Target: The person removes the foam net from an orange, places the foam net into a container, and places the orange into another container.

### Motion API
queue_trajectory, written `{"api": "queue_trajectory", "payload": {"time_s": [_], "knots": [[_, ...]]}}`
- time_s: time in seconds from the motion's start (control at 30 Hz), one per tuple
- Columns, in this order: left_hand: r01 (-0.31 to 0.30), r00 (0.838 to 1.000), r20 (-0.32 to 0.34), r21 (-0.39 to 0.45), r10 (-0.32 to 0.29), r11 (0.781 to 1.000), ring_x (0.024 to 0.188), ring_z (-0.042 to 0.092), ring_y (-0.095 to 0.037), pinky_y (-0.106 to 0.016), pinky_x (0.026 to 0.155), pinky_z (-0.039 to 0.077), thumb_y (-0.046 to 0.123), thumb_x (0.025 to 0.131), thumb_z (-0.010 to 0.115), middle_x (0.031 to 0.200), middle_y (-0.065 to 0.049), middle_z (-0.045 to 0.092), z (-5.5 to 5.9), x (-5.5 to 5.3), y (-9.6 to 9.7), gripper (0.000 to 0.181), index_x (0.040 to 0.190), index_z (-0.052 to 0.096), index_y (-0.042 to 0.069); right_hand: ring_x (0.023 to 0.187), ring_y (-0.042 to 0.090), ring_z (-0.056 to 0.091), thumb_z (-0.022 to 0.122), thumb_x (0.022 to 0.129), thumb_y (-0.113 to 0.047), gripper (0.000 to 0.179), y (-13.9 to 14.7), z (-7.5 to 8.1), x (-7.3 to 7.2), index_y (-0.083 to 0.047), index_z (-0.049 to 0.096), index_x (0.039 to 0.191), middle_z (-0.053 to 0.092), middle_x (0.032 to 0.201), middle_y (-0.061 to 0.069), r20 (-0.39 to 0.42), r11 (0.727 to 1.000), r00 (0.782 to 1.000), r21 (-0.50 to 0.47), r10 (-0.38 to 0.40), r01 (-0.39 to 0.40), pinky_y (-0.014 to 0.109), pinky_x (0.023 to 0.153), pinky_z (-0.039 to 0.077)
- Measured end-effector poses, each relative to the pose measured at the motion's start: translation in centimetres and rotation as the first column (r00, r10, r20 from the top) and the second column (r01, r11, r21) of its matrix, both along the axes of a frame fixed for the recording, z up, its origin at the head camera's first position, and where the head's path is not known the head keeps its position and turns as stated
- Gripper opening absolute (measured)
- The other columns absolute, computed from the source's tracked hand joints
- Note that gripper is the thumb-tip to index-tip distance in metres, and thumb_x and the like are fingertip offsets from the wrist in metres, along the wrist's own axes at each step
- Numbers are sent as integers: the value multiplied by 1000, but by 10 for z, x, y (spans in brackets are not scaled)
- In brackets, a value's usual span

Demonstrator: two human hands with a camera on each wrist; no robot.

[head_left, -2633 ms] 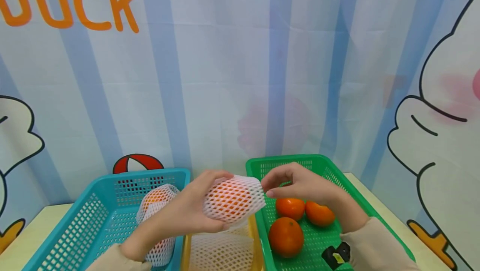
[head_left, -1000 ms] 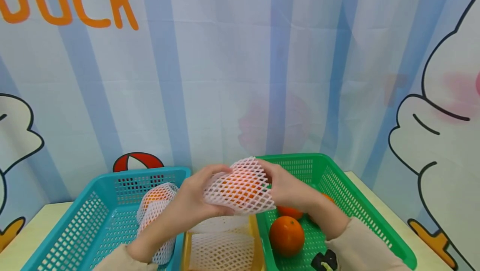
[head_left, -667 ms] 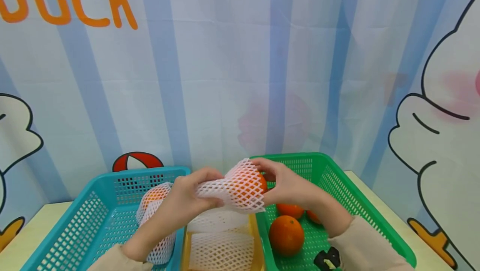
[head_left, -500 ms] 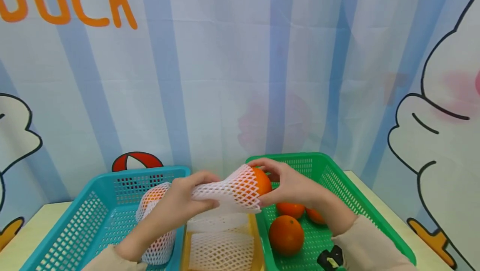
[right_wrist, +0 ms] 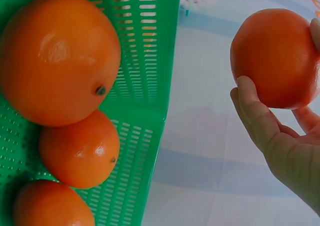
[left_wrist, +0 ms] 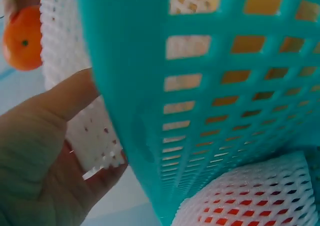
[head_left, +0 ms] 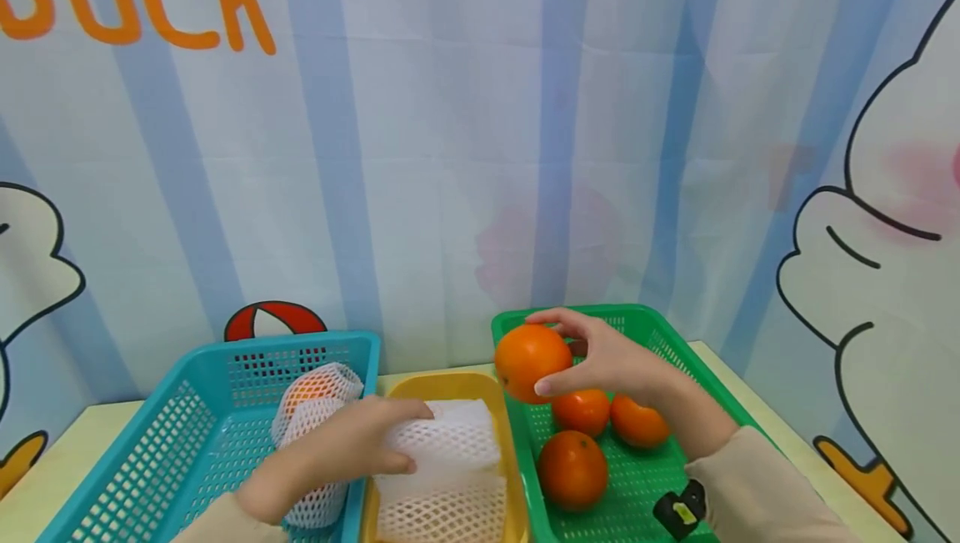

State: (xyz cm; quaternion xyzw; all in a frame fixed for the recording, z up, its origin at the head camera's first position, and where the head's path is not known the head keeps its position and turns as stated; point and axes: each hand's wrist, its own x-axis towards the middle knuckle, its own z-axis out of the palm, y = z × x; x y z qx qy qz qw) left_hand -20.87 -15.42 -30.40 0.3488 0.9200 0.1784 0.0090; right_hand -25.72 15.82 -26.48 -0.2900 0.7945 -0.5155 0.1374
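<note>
My right hand [head_left: 611,359] holds a bare orange [head_left: 531,362] above the left side of the green basket [head_left: 757,443], fingers and thumb curled round it. In the right wrist view the same orange [right_wrist: 275,58] sits at the fingertips. Over the yellow tray [head_left: 504,409], my left hand [head_left: 352,443] grips one end of a white foam fruit net [head_left: 450,434], which hangs flat with no fruit inside. The left wrist view shows this foam net [left_wrist: 80,131] between thumb and fingers, beside the blue basket's rim [left_wrist: 125,111].
Inside the green basket lie an orange [head_left: 572,471] and two smaller orange fruits, one of them here [head_left: 640,422]. More foam nets [head_left: 442,514] lie in the yellow tray. The blue basket [head_left: 112,451] at left holds netted fruits [head_left: 315,510]. A striped curtain [head_left: 450,151] hangs behind.
The orange has come out of the foam net in my right hand, moving rightward. My left hand has lowered toward the yellow tray with the flattened net.
</note>
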Motion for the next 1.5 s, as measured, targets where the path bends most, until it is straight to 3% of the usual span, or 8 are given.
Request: {"api": "queue_trajectory", "payload": {"time_s": [0.1,0.2,0.4,0.5,0.67,0.87,1.13,1.5], "knots": [[40,998,51,-151,-33,988,100,58,-15,-36,87,45,20,75,77,110,0,65,-6,4,5,44,115,63,11,99,28,56,76,77,-21,67,3,-2,-3,-17,42,135,50,120,14,6,1000,1000,1,-18,18,41,80,48],[52,996,78,-293,-30,955,104,56,-12,-43,89,39,27,72,79,111,6,64,-14,7,9,48,116,64,16,97,28,56,75,78,-22,67,6,-4,-6,-15,41,136,50,120,14,13,999,999,15,-44,44,43,81,47],[23,972,219,-462,89,886,123,44,-14,-51,102,26,46,81,67,128,8,55,-17,10,17,51,127,57,28,94,27,55,76,78,-23,68,9,-8,-11,-13,41,136,49,119,15,-23,991,993,71,-115,117,41,79,47],[25,958,262,-492,120,870,130,38,-15,-51,106,21,52,85,58,135,7,49,-15,13,20,50,131,54,31,92,26,55,77,76,-24,71,9,-12,-14,-11,41,136,48,119,16,-67,980,985,114,-159,165,40,77,47],[29,955,282,-390,89,921,129,38,-22,-50,105,25,46,89,55,135,0,50,-11,17,20,47,131,55,24,90,24,55,79,73,-22,73,5,-22,-19,-9,42,135,48,120,17,-124,960,976,193,-181,202,40,75,48],[98,956,292,-188,-39,977,125,42,-26,-44,101,34,40,92,54,133,-7,50,-1,18,13,44,129,55,16,88,22,55,82,69,-20,74,3,-26,-21,-9,46,133,53,116,14,-198,929,972,318,-128,188,40,72,49],[57,949,312,-8,-51,998,121,44,-20,-38,97,40,42,93,52,129,4,51,17,22,-1,39,125,55,20,90,23,55,82,69,-16,72,19,-21,-21,-7,47,131,54,113,13,-188,896,980,421,-63,138,39,72,48],[-18,978,209,113,-6,993,119,45,-29,-49,91,42,40,93,52,129,-3,51,28,24,-40,43,127,53,13,89,24,52,81,67,-11,63,38,-20,-17,-11,51,123,54,108,8,-80,797,997,603,18,34,45,74,45]]}}
